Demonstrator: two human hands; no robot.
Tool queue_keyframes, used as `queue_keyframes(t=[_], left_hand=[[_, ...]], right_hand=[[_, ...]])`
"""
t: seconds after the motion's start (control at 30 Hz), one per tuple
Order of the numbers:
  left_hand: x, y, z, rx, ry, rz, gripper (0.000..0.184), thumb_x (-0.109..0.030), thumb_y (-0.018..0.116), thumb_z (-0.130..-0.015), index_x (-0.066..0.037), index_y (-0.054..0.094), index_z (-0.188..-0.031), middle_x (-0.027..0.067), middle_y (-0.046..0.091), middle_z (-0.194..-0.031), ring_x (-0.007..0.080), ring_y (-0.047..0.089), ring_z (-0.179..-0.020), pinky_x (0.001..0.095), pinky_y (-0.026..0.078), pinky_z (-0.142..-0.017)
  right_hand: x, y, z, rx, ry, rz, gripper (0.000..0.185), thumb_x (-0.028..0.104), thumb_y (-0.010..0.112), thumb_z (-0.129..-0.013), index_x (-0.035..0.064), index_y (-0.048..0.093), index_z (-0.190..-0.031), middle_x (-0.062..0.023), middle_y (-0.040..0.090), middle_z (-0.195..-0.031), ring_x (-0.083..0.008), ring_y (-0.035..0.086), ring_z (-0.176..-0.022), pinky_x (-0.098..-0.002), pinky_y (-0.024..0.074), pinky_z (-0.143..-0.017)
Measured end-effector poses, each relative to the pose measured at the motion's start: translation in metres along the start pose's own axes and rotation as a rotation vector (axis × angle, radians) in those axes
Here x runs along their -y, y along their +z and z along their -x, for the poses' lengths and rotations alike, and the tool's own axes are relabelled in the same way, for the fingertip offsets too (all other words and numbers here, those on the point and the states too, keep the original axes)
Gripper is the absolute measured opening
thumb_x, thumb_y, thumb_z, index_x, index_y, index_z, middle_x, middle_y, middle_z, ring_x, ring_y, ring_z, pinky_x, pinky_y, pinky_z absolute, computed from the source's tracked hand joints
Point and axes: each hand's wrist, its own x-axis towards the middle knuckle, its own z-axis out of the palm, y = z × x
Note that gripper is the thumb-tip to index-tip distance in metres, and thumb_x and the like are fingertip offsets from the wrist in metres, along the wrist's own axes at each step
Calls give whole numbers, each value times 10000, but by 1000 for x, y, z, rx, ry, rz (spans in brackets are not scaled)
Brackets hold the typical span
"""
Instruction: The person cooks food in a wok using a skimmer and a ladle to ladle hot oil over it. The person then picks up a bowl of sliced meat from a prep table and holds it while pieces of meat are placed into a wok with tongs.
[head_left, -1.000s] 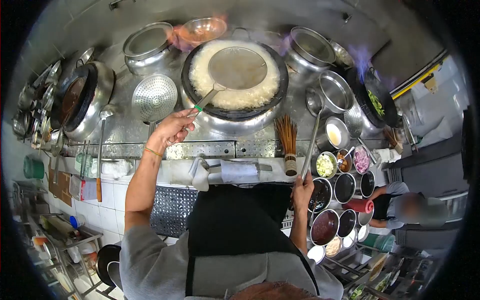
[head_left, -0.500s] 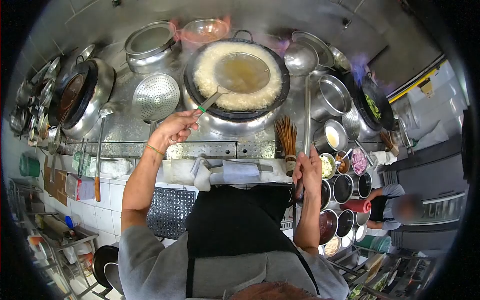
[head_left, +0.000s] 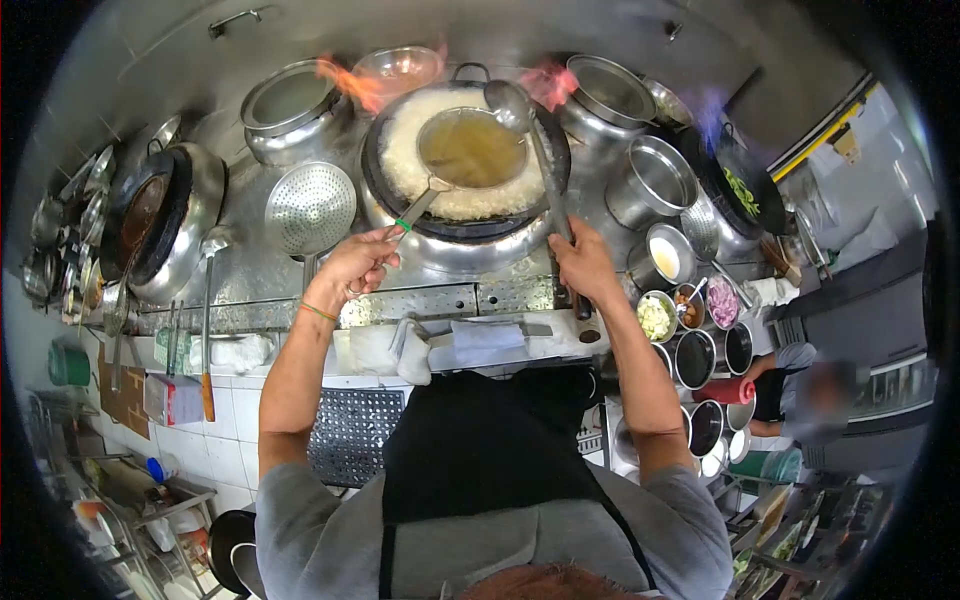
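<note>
My left hand (head_left: 364, 262) is closed around the handle of a round mesh strainer (head_left: 472, 148), which has a green band near the grip. The strainer sits in a black wok (head_left: 374, 150) of pale, bubbling foam (head_left: 408, 170), with clear yellowish liquid inside its ring. My right hand (head_left: 584, 262) grips the long handle of a metal ladle (head_left: 510, 106). The ladle's bowl is over the wok's far right side, and its handle slants across the right rim. A perforated skimmer (head_left: 311, 200) lies on the stove, close to my left hand.
Orange flames (head_left: 350, 84) rise behind the wok. Lidded pots (head_left: 290, 100) and another wok (head_left: 170, 220) stand left. On the right are a steel pot (head_left: 655, 180), a wok with greens (head_left: 740, 190), ingredient containers (head_left: 656, 316) and a red bottle (head_left: 724, 391). A person (head_left: 790, 390) stands farther right.
My right hand has moved forward and left, bringing the ladle's bowl from the stove's right side to over the wok. Flames behind the wok are larger. My left hand stays on the strainer.
</note>
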Motion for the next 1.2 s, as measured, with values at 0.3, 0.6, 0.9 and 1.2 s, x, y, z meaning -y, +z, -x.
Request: queue_keyframes(t=[0.3, 0.6, 0.9, 1.2], left_hand=[[-3, 5, 5, 4, -4, 37, 364, -108, 488, -949, -99, 464, -1312, 16, 565, -720, 43, 354, -346, 207, 263, -273], [5, 6, 9, 7, -2, 62, 391, -109, 489, -953, -111, 459, -1343, 15, 557, -722, 38, 326, -345, 210, 248, -275], [10, 0, 2, -51, 10, 9, 402, -142, 463, -972, -139, 439, -1373, 6, 549, -735, 29, 315, -335, 211, 226, -264], [9, -2, 4, -74, 23, 47, 377, -109, 468, -953, -125, 475, -1330, 13, 548, -710, 31, 315, -317, 202, 216, -246]], right_hand=[[51, -51, -10, 397, 804, -1322, 205, 143, 487, -951, -20, 456, -1072, -6, 439, -608, -92, 420, -418, -237, 338, -341], [70, -101, -9, 543, 890, -2023, 485, 235, 311, -1021, -74, 159, -1363, -69, 395, -781, -137, 463, -467, -268, 401, -345], [60, -196, 18, 353, 536, -2034, 409, 127, 368, -988, -94, 217, -1297, -23, 389, -663, -120, 393, -431, -233, 353, -341], [-7, -240, 1, -102, 461, -1253, 69, 52, 446, -933, 27, 410, -880, -4, 463, -645, -64, 447, -440, -211, 340, -341]])
